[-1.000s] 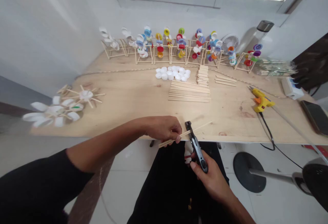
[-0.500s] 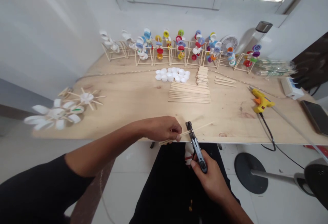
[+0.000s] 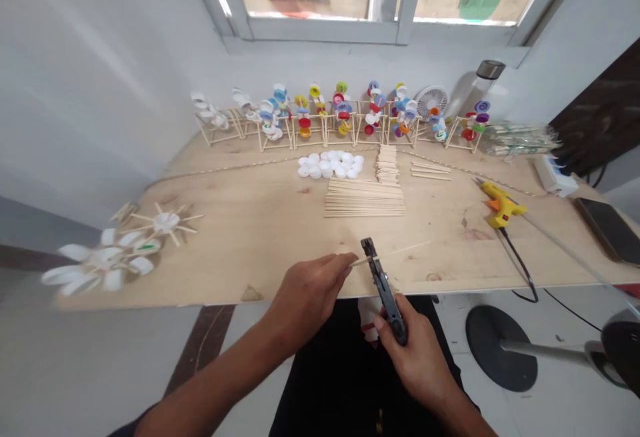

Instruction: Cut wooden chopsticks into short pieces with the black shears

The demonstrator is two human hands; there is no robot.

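My left hand (image 3: 313, 293) is closed over the table's front edge, fingertips pinching a thin wooden stick (image 3: 359, 262). That stick runs into the jaws of a dark grey plier-like cutter (image 3: 384, 287). A faint, blurred length of stick (image 3: 405, 248) shows to the right of the jaws; I cannot tell whether it is still joined. My right hand (image 3: 417, 353) is wrapped round the cutter's handles below the table edge, with the jaws pointing up and away. Beyond both hands lies a row of long wooden sticks (image 3: 365, 198).
White bottle caps (image 3: 330, 165) and a stack of short sticks (image 3: 387, 165) lie mid-table. Behind them stand stick frames with coloured caps (image 3: 343, 113). Right are a yellow glue gun (image 3: 503, 205) and a phone (image 3: 607, 229); left are a stick-spoked wheel (image 3: 166, 223) and a white-petalled wheel (image 3: 107, 257).
My left hand has turned so its back faces up, and its fingers reach forward along the stick. The stick beyond the jaws now extends farther right and is blurred. The view has tilted upward.
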